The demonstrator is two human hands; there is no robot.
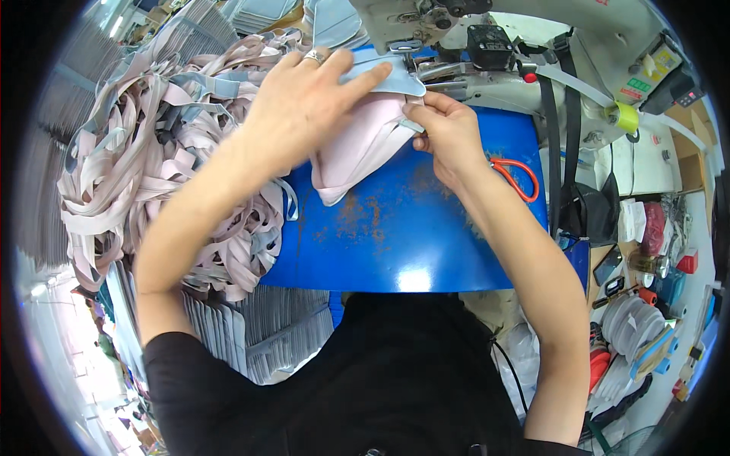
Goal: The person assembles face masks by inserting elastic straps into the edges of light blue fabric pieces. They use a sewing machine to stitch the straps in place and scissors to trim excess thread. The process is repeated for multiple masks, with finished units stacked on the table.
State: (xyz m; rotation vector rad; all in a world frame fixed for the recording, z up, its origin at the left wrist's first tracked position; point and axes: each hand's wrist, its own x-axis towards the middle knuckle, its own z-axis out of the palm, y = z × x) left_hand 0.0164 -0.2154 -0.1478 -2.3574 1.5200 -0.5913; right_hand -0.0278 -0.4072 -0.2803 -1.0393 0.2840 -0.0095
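Observation:
A folded piece of pale pink fabric (353, 156) with a strip along its edge lies at the top of the blue work surface (380, 251), with a light blue panel (403, 76) above it by the sewing machine (426, 23). My left hand (308, 106) is over the pieces, fingers apart and a ring on one, its fingertips at the blue panel. My right hand (445, 133) pinches the right edge of the pink piece and its strip just below the blue panel. Red-handled scissors (525, 175) lie to the right of my right hand, partly hidden by it.
A large tangled heap of pink and grey straps (152, 175) covers the left side. Stacks of grey panels (274, 334) stand below it and more panels (334, 19) lie behind. Black straps (551, 152) hang by the machine. Assorted spools and tools (639, 327) crowd the right side.

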